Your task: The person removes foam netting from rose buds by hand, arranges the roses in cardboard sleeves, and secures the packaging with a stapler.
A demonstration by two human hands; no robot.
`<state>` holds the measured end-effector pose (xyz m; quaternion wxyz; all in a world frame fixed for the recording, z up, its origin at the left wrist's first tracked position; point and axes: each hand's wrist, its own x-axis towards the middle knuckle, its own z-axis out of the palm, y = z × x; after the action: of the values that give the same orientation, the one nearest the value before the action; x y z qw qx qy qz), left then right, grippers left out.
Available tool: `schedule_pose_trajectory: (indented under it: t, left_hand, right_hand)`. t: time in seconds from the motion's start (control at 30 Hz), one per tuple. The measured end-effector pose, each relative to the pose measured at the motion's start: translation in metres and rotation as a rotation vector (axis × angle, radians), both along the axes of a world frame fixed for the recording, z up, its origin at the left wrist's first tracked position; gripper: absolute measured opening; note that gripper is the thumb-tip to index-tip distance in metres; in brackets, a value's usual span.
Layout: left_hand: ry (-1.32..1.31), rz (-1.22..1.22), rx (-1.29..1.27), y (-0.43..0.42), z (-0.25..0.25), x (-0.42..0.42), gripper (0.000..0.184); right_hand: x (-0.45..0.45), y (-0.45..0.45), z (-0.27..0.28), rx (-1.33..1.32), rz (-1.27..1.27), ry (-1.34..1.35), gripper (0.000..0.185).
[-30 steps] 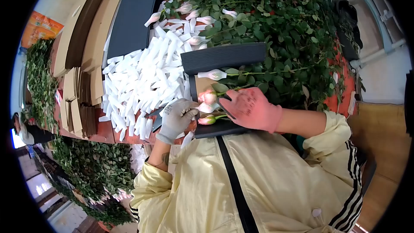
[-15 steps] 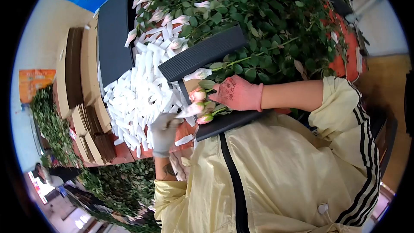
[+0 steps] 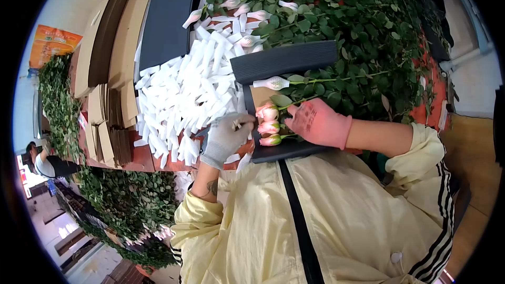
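My left hand (image 3: 227, 135), in a grey-white glove, is closed just left of three pink roses; whatever it may hold is hidden. Three rose heads (image 3: 269, 126) lie stacked in a column on a black padded holder (image 3: 294, 150). My right hand (image 3: 317, 124), in a pink glove, has its fingers curled round the stems just right of the blooms. Above them a rose in a white net sleeve (image 3: 271, 83) rests along cardboard. Beyond it lies a black ribbed strip (image 3: 284, 62).
White net sleeves (image 3: 184, 94) are heaped left of the holder. Leafy rose stems (image 3: 347, 26) cover the table's far right. Cardboard stacks (image 3: 100, 42) and a dark board (image 3: 171, 18) stand at left. A person (image 3: 44, 160) is at the far left.
The white sleeve that was over the middle rose is off it, and its bloom shows bare. My left hand swung away left, then came back beside the blooms. The camera view shifted.
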<state>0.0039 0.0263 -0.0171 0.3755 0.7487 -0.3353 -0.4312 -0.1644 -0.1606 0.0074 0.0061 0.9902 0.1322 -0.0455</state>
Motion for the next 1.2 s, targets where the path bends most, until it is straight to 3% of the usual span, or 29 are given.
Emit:
schedule_pose_trajectory:
  t: [0.03,0.07,0.17,0.2,0.23,0.27,0.3,0.37,0.4,0.5,0.53,0.67,0.77,0.9,0.97,1.03,1.13,1.2]
  left_hand:
    - [-0.193,0.007,-0.126,0.005,0.001,-0.001,0.013]
    - [-0.4,0.011,-0.268,0.002,0.003,0.002,0.015]
    - [-0.459,-0.351,-0.1,-0.002,0.06,-0.01,0.026]
    - [-0.47,-0.348,-0.102,-0.002,0.064,-0.018,0.026]
    - [-0.584,-0.45,-0.081,-0.002,0.066,-0.029,0.03]
    - [-0.687,-0.553,-0.046,-0.001,0.068,-0.041,0.034]
    - [-0.694,-0.555,-0.019,-0.002,0.066,-0.048,0.034]
    - [-0.658,-0.481,-0.089,0.003,0.056,-0.061,0.042]
    - [-0.663,-0.427,-0.102,0.007,0.051,-0.064,0.044]
    - [-0.619,-0.44,-0.096,0.006,0.047,-0.063,0.043]
    - [-0.65,-0.464,-0.085,0.004,0.048,-0.063,0.043]
    - [-0.576,-0.464,-0.108,0.002,0.047,-0.061,0.042]
    - [-0.566,-0.48,-0.174,0.003,0.042,-0.055,0.041]
    - [-0.49,-0.543,-0.105,-0.006,0.052,-0.047,0.044]
    - [-0.719,-0.54,-0.13,-0.008,0.066,-0.053,0.048]
    - [-0.732,-0.531,-0.143,-0.005,0.054,-0.057,0.051]
    - [-0.775,-0.489,-0.153,-0.001,0.043,-0.055,0.053]
    - [-0.787,-0.474,-0.18,0.004,0.039,-0.053,0.053]
  right_hand:
    - [0.005,0.002,0.008,0.049,-0.103,0.174,0.01]
    - [-0.001,-0.002,-0.006,0.118,-0.027,-0.068,0.009]
    - [0.002,0.004,0.002,0.125,-0.077,0.044,0.01]
    - [0.001,0.007,0.0,0.115,-0.075,-0.111,0.01]
    - [0.004,0.006,0.002,0.094,-0.111,0.088,0.011]
    - [0.003,0.002,0.001,0.106,-0.092,0.122,0.012]
    - [0.004,0.002,-0.004,0.129,-0.077,0.153,0.014]
    - [-0.006,-0.001,-0.018,0.16,-0.041,-0.183,0.018]
    - [-0.003,-0.002,-0.013,0.171,-0.08,0.044,0.025]
    - [-0.008,-0.005,-0.02,0.129,-0.056,-0.06,0.03]
    - [-0.011,-0.007,-0.025,0.132,-0.027,-0.24,0.032]
    - [-0.004,-0.005,-0.008,0.14,-0.039,-0.003,0.016]
    - [-0.006,-0.007,-0.013,0.153,0.019,-0.15,0.013]
    - [0.0,-0.004,-0.017,0.129,-0.04,-0.164,0.013]
    - [-0.001,-0.001,-0.02,0.216,-0.097,-0.056,0.014]
    - [-0.007,-0.003,-0.02,0.189,0.01,-0.161,0.014]
    - [-0.003,0.002,-0.006,0.18,-0.053,-0.052,0.014]
    - [0.0,0.006,0.018,0.141,-0.231,-0.047,0.026]
